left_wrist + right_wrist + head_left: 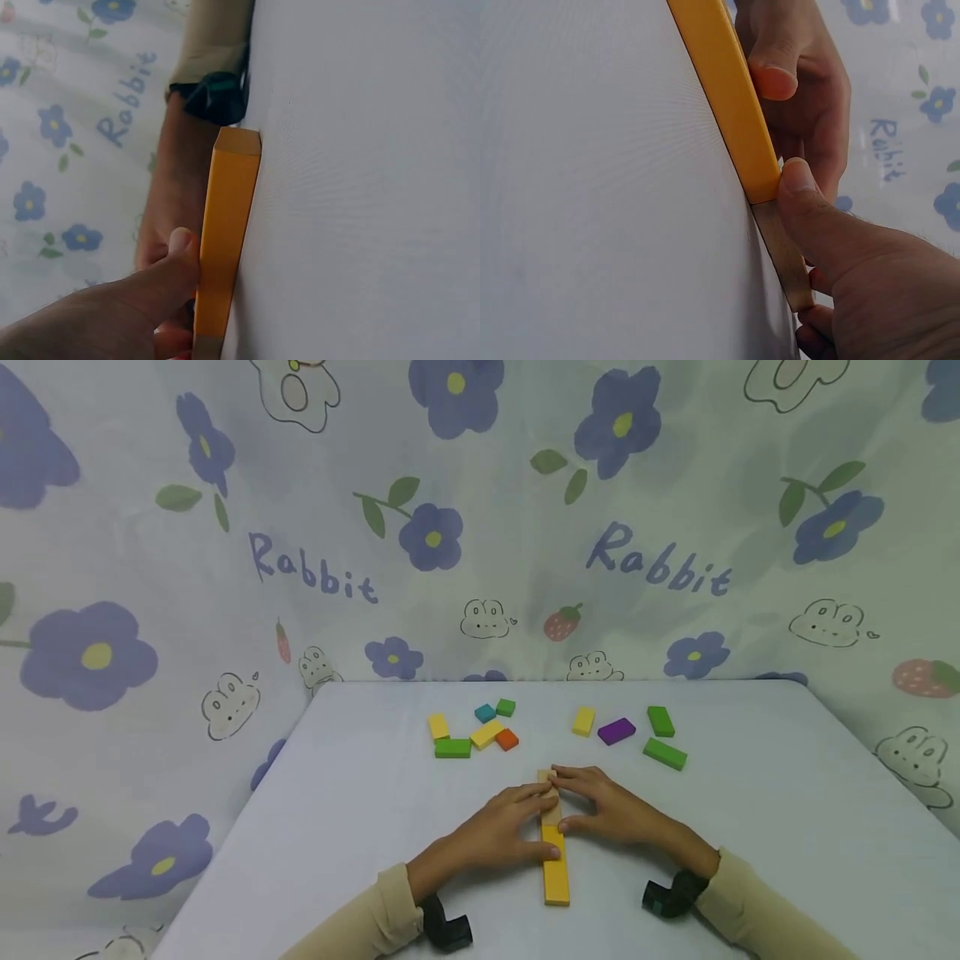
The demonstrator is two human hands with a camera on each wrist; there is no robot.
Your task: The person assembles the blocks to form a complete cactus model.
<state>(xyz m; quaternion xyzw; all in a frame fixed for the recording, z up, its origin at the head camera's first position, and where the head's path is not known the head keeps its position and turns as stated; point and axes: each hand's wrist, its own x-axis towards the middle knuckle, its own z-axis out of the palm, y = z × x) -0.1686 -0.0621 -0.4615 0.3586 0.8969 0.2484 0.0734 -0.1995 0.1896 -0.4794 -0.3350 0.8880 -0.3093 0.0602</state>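
Observation:
A long yellow block lies on the table, pointing away from me. Pale wooden blocks continue its line at the far end, partly hidden under fingers. My left hand reaches in from the left, its thumb resting on the yellow block and its extended fingers over the wooden part. From the right, my right hand holds the wooden part, thumb at the seam with the yellow block and fingertips round the far end. In the right wrist view, the yellow block meets the wooden block end to end.
Behind the hands on the left lie green, yellow, orange and blue blocks. Back right are a purple block, a yellow block and green blocks. A patterned curtain rises behind the white table.

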